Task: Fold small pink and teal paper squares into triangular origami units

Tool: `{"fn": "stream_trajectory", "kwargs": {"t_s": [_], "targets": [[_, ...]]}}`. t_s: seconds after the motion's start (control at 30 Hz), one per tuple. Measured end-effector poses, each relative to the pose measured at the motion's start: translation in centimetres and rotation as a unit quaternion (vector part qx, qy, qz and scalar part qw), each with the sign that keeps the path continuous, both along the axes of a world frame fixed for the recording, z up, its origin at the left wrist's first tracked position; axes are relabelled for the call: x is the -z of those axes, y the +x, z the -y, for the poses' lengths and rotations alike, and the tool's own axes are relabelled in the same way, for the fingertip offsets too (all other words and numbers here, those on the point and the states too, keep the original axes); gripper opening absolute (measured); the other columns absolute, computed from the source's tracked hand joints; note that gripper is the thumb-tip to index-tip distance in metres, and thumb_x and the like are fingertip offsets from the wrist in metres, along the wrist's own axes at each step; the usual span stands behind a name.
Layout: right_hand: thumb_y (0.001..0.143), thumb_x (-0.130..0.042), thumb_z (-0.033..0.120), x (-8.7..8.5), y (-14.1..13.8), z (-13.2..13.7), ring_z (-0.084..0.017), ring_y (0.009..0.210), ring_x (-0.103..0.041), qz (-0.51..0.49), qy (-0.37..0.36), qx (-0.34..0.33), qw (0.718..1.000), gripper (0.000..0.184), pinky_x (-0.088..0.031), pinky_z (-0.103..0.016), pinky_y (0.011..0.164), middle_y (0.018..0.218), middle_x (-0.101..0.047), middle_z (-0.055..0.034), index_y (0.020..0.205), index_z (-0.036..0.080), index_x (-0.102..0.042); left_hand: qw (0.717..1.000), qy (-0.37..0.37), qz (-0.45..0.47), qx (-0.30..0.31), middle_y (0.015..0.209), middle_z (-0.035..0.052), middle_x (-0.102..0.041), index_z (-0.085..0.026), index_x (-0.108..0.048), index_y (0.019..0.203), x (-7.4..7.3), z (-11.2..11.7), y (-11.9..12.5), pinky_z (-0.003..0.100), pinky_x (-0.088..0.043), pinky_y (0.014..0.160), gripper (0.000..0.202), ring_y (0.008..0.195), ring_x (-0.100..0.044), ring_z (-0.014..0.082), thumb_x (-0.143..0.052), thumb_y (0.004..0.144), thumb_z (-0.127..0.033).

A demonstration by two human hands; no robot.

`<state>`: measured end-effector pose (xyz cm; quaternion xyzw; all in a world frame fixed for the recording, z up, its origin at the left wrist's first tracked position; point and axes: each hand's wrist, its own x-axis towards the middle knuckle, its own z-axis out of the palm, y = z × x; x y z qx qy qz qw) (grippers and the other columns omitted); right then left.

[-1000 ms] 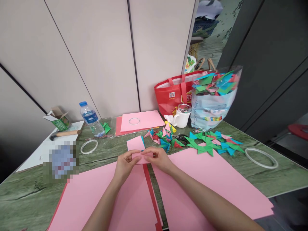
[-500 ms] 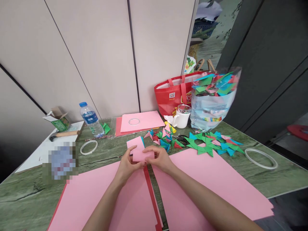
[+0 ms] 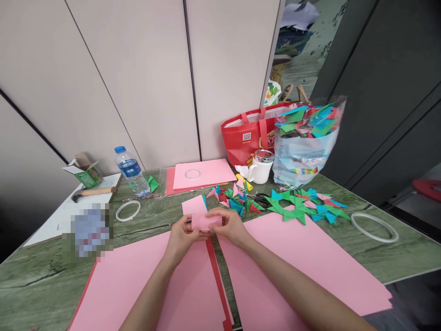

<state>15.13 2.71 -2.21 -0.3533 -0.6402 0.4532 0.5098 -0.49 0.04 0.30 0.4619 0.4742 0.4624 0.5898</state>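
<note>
A small folded piece of pink paper (image 3: 206, 221) is held up between my two hands, above the gap between two stacks of paper. My left hand (image 3: 182, 235) grips its left end, thumb along the lower edge. My right hand (image 3: 231, 226) pinches its right end between thumb and fingers. Just behind my hands lies a small pile of cut paper (image 3: 193, 205), pink on top with blue at its edge. Below my forearms are a left stack of large pink sheets (image 3: 134, 280), with red at its edges, and a right pink stack (image 3: 296, 262).
Folded paper pieces (image 3: 237, 202), scissors (image 3: 262, 199) and a green paper ring (image 3: 289, 214) lie beyond my right hand. Behind stand a white mug (image 3: 261, 169), a red bag (image 3: 237, 138) and a plastic bag (image 3: 299, 156). A water bottle (image 3: 132, 172) and hammer (image 3: 93, 192) are left.
My left fingers have shifted and curled closer around the pink paper's left end. My right hand keeps its pinch, and the paper has barely moved.
</note>
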Motion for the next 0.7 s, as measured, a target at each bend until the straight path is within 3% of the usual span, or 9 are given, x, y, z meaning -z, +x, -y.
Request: {"fn": "stream_trajectory", "kwargs": {"t_s": [0.5,0.6,0.7], "targets": [[0.06,-0.062,0.013,-0.6,0.3,-0.1,-0.02,0.088,-0.058,-0.001,-0.004,0.003,1.0,0.027,-0.045,-0.031,0.077,0.091,-0.063,-0.0054,0.086,0.018,-0.068,1.0,-0.006,-0.021,0.015,0.056,0.0001,-0.068,-0.015,-0.038,0.108,-1.6,0.2,-0.6,0.042,-0.053,0.068,0.053,0.068,-0.068,0.0244,-0.062,0.061,-0.024],[0.061,-0.062,0.014,-0.4,0.3,-0.2,-0.02,0.087,-0.058,-0.002,-0.01,0.01,1.0,0.026,-0.046,-0.03,0.073,0.092,-0.063,-0.0055,0.085,0.018,-0.068,0.999,0.016,-0.045,-0.018,0.052,-0.0029,-0.065,-0.015,-0.04,0.103,-1.1,0.0,-0.8,0.041,-0.053,0.067,0.047,0.066,-0.068,0.0233,-0.06,0.061,-0.02],[0.06,-0.063,0.016,-0.1,0.4,-0.5,-0.019,0.085,-0.058,-0.008,-0.027,0.031,0.999,0.025,-0.048,-0.029,0.069,0.093,-0.062,-0.0056,0.084,0.017,-0.067,0.993,0.056,-0.056,-0.089,0.056,-0.0007,-0.067,-0.016,-0.045,0.093,-0.5,-0.5,-1.3,0.04,-0.054,0.065,0.034,0.063,-0.068,0.022,-0.058,0.062,-0.018]]}}
